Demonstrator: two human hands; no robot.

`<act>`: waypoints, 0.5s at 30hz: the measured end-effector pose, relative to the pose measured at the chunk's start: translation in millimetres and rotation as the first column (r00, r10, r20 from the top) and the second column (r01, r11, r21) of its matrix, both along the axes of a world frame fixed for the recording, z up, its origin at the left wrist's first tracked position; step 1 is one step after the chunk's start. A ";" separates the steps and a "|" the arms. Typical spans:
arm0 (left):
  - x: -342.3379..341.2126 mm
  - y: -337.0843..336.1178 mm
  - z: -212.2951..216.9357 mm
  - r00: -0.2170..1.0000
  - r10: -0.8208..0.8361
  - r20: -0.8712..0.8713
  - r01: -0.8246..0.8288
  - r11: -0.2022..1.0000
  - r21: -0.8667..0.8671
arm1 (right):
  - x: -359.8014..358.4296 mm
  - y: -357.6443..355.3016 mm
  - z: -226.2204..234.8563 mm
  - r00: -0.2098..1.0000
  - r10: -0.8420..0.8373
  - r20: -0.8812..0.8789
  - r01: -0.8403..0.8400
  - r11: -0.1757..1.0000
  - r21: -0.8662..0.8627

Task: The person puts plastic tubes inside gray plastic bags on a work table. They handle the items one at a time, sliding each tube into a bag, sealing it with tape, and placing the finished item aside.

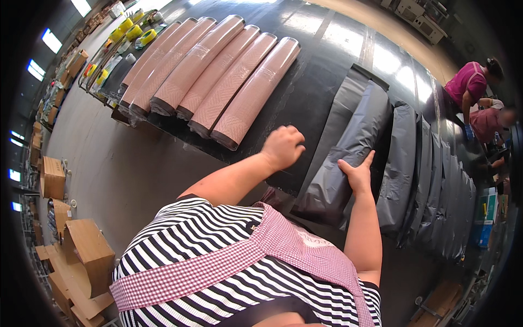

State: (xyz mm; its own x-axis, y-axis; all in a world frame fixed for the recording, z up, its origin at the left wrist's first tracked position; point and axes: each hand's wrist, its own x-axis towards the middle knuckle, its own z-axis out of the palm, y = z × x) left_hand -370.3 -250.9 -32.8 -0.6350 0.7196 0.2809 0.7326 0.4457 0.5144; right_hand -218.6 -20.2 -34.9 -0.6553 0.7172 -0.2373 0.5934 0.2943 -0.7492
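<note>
A long roll in a grey plastic bag (pixel 348 147) lies slantwise on the dark table in front of me. My right hand (pixel 358 173) grips its right side, thumb on top and the other fingers partly hidden along the edge. The bag's flat, loose part spreads to the left of the roll. My left hand (pixel 282 147) hovers just left of the bag with its fingers curled in, and no object shows in it. Further left, several pink patterned mat rolls (pixel 256 92) in clear wrap lie side by side.
Several more grey bagged rolls (pixel 400 163) lie in a row to the right. Yellow tape rolls (pixel 133 31) sit at the far left. Cardboard boxes (pixel 90 250) stand on the floor at left. Two people (pixel 471 84) are at the table's far right.
</note>
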 end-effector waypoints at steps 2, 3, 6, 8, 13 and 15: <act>-39.0 -34.8 9.4 0.950 0.237 -0.201 -0.224 0.971 0.086 | 16.6 10.1 0.7 0.970 -0.078 -0.229 0.004 0.952 -0.308; -53.8 -47.5 19.3 0.913 0.359 -0.195 -0.373 0.927 -0.036 | 30.1 27.7 -8.5 0.936 -0.134 -0.326 -0.019 0.904 -0.426; -89.7 -84.6 13.9 0.856 0.500 -0.131 -0.510 0.777 -0.370 | 56.9 61.7 9.2 0.843 -0.220 -0.491 -0.212 0.703 -0.679; -89.0 -84.2 25.1 0.880 0.462 -0.113 -0.440 0.700 -0.562 | 75.3 83.7 28.0 0.851 -0.241 -0.467 -0.163 0.723 -0.671; -101.9 -70.3 39.7 0.913 0.407 -0.006 -0.301 0.666 -0.682 | 81.3 95.0 32.0 0.982 0.005 0.187 -0.064 0.949 0.309; -104.7 -80.6 37.5 0.850 0.391 0.353 -0.218 0.871 -0.441 | 68.8 78.7 35.8 0.957 -0.074 0.280 -0.035 0.930 0.365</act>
State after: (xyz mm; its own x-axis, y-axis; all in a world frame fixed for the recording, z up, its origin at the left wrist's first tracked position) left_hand -475.0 -331.5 4.6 -0.8313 0.4616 -0.3096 0.2783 0.8279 0.4870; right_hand -149.8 58.5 0.9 -0.5838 0.8010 -0.1326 0.7733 0.4987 -0.3915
